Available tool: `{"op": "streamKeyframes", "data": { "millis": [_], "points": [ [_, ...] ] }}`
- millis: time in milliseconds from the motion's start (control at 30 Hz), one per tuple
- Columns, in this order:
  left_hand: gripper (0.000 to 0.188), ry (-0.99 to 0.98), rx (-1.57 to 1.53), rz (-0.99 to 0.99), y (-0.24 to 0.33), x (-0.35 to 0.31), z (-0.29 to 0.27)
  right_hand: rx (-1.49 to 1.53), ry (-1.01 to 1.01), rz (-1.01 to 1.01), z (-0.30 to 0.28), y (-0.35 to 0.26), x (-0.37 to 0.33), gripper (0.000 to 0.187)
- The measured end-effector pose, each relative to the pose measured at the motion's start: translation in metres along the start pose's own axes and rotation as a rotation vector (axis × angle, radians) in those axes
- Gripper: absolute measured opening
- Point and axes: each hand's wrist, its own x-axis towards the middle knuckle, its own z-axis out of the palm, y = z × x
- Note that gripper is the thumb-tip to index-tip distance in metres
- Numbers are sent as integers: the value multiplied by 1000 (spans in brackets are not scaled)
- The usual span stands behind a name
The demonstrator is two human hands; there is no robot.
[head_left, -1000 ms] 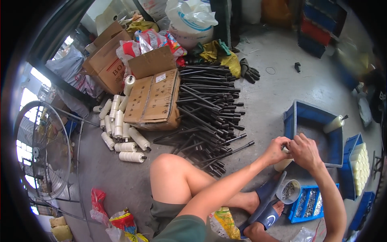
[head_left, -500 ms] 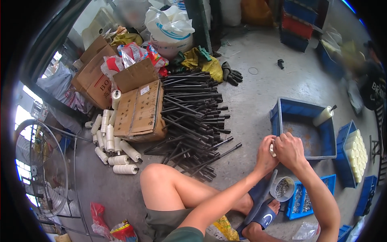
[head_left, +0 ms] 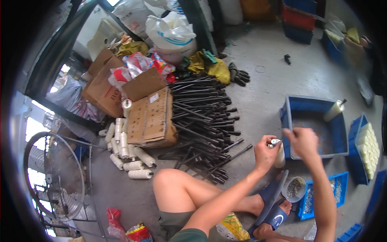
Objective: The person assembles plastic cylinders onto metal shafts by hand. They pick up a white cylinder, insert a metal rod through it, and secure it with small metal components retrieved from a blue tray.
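Upright: white roller [head_left: 279, 155] gripped in left hand [head_left: 266, 152], long axis vertical, end up; right hand [head_left: 303, 141] loosely curled beside, grip unclear

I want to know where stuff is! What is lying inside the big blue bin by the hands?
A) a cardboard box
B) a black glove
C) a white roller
C: one white roller leans in the far corner of the big blue bin.

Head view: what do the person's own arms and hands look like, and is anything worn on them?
Both forearms are bare, with no sleeves showing along them. The left hand and the right hand are bare too: no gloves, and no watch, ring or wristband that can be made out. The right hand is slightly blurred.
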Motion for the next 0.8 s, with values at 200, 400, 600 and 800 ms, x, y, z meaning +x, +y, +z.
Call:
{"op": "streamKeyframes", "data": {
  "millis": [200, 400, 600, 800],
  "points": [
    [27, 216, -297, -608, 38, 91, -180, 545, 210, 315, 51, 224, 43, 38],
    [22, 344, 544, -206, -48, 105, -470, 556, 17, 818, 52, 275, 83, 57],
    [41, 314, 1307, 26, -66, 163, -530, 343, 519, 1013, 112, 300, 141, 106],
    [34, -195, 551, -171, 27, 135, -230, 419, 771, 1010, 137, 318, 173, 94]
  ]
}}
